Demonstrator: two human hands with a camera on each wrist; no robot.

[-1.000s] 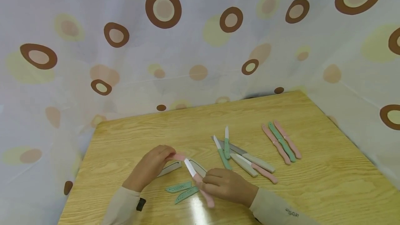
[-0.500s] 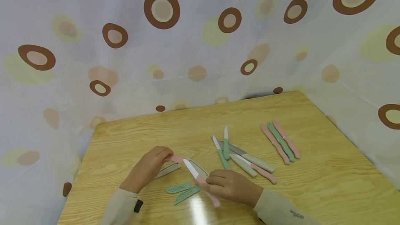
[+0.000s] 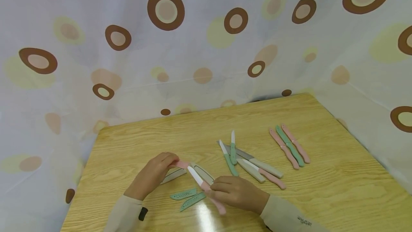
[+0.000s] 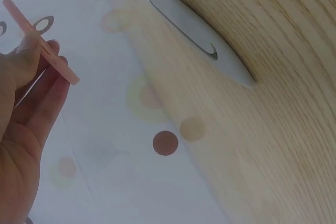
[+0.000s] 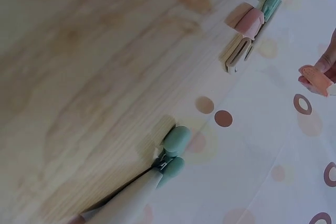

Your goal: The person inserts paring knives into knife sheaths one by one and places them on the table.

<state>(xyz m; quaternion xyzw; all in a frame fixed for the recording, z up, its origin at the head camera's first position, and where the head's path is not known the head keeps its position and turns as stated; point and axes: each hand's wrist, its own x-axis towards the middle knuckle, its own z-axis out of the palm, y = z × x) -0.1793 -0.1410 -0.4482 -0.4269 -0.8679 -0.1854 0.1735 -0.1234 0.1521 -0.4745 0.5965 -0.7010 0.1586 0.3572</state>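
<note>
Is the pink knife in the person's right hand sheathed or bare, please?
Bare: the pink knife's white blade shows uncovered, while the left hand pinches the pink sheath apart from it.

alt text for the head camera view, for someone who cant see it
Over a wooden table, a person's right hand grips a pink-handled knife with a white blade, while the left hand pinches a pink blade cover. Green covers, loose knives and three sheathed knives lie around, before a spotted curtain.
</note>
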